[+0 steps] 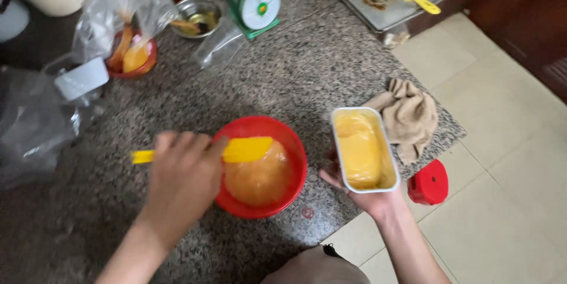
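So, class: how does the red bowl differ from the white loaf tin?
The red bowl is round; the white loaf tin is rectangular. The bowl sits on the granite counter, while the right hand holds the tin. A yellow spatula lies over the bowl only. Both hold yellow-orange batter.

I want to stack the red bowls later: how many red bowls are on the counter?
2. One red bowl of orange batter sits in front, under the yellow spatula in the left hand. A smaller red bowl sits at the back left, partly under plastic bags; others may be hidden.
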